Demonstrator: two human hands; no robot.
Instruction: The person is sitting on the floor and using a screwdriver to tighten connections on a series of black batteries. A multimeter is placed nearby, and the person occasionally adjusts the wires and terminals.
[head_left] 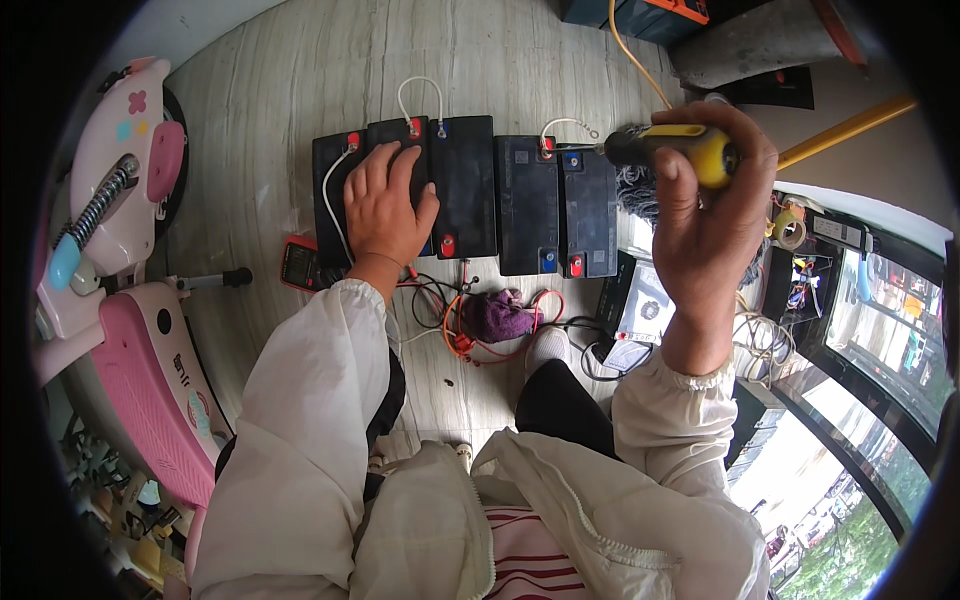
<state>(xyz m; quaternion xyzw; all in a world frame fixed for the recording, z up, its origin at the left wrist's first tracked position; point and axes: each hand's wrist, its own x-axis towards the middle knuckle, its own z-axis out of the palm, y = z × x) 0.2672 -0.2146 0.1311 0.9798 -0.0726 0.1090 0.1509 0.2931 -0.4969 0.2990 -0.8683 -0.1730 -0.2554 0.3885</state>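
Note:
Several black rectangular batteries (465,170) with red and blue terminals lie side by side on the floor. My left hand (385,215) rests with fingers apart on the left batteries, beside a white lead (332,190). My right hand (705,240) grips a yellow-and-black screwdriver (675,140); its thin shaft reaches left to the red terminal (547,145) at the top of a right-side battery, where a short white lead (575,122) is attached. Another white lead (420,80) arches above the middle batteries.
A red-black meter (298,262), tangled cables (445,315), a purple cloth (500,318) and a boxed item (640,300) lie nearby. A pink children's vehicle (130,370) stands left; a mop (635,190), yellow pole (840,130) and glass panels (870,340) are right.

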